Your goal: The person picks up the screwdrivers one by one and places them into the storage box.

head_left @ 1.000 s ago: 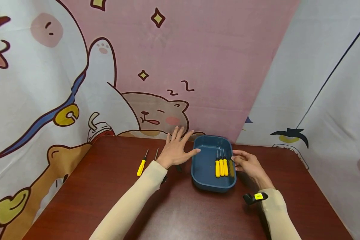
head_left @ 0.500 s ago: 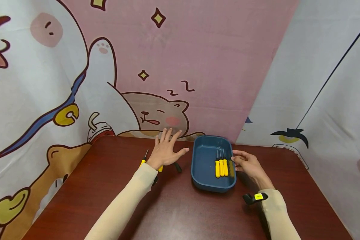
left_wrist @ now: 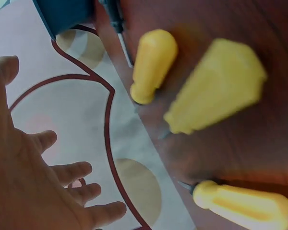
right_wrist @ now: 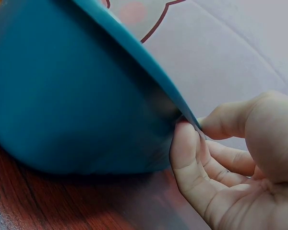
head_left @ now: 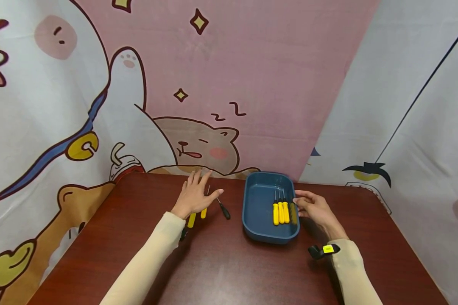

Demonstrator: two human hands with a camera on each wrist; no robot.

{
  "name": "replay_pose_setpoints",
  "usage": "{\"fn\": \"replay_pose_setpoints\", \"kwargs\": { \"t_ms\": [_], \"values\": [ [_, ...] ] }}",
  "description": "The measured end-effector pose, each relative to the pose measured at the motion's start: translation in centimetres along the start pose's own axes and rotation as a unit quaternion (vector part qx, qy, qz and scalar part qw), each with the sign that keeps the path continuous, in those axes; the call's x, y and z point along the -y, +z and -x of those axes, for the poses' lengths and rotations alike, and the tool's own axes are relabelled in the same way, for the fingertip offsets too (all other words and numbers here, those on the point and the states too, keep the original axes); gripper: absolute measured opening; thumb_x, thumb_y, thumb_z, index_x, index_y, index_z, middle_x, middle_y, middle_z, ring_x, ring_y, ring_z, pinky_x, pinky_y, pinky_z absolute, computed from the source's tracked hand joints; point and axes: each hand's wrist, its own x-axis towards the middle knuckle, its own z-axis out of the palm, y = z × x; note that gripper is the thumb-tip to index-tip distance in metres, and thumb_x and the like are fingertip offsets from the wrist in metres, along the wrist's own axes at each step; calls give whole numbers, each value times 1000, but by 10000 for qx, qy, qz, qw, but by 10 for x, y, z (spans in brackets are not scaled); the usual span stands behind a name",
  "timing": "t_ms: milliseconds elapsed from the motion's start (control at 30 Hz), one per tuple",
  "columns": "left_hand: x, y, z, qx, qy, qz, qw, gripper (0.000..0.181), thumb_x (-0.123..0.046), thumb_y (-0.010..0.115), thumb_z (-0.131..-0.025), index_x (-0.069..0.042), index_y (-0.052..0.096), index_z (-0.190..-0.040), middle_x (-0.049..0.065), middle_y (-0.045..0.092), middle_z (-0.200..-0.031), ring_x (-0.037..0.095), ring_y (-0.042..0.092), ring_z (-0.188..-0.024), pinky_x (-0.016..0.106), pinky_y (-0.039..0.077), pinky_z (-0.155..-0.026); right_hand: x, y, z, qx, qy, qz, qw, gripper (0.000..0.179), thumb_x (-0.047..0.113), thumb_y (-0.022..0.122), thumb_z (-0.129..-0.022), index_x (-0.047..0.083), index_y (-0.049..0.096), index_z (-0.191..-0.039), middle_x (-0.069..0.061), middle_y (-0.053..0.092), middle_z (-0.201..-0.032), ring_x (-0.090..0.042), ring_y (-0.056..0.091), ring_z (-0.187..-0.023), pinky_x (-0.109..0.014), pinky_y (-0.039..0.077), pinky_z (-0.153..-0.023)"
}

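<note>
My left hand [head_left: 194, 195] is spread over the table left of the bin, fingers extended, holding nothing. Below it lie screwdrivers: a yellow-handled screwdriver [head_left: 204, 213], another yellow screwdriver [head_left: 192, 220] partly covered by the hand, and a slim dark-handled screwdriver [head_left: 224, 212] to their right. The left wrist view shows a third yellow screwdriver [left_wrist: 249, 206], hidden or covered in the head view. My right hand [head_left: 318, 212] pinches the right rim of a blue plastic bin [head_left: 257, 228] between thumb and fingers [right_wrist: 185, 148]. Inside the bin, three yellow screwdrivers [head_left: 281, 212] lie side by side.
Everything stands on a reddish-brown wooden table [head_left: 229, 271]. A cartoon-printed cloth [head_left: 275, 84] hangs right behind its back edge. The bin's glossy right wall reflects the yellow handles.
My left hand has moved left and slightly down, away from the bin, uncovering the dark screwdriver and covering part of the yellow ones. My right hand stays on the rim.
</note>
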Motion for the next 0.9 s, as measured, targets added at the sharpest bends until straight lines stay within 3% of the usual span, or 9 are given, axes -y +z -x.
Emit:
{"fn": "replay_pose_setpoints", "kwargs": {
  "t_ms": [267, 633, 900],
  "values": [
    [20, -2, 8, -72, -224, 135, 9996, 86, -69, 50, -97, -26, 21, -165, 18, 25, -168, 48, 19, -154, 71, 28, -117, 1, 1, 0, -2, -29, 62, 10000, 49, 15, 56, -105, 1, 45, -150, -18, 67, -118, -14, 64, -83, -26, 61, -74],
    [40, -7, 20, -31, -759, 130, 9970, 82, -62, 50, -100, -14, 28, -163, 24, 34, -161, 48, 37, -137, 68, 43, -104, -2, 0, -3, 28, -42, -35, 10000, 50, 13, 55, -105, 0, 44, -151, -30, 60, -128, -11, 64, -82, -25, 61, -74],
    [51, -7, 28, -12, -1002, 91, 9949, 78, -53, 55, -100, -6, 33, -159, 30, 41, -152, 50, 44, -133, 63, 46, -105, -2, 0, -3, -16, 38, -42, 10000, 50, 14, 57, -104, 2, 45, -151, -26, 63, -122, -13, 64, -82, -26, 61, -74]
  ]
}}
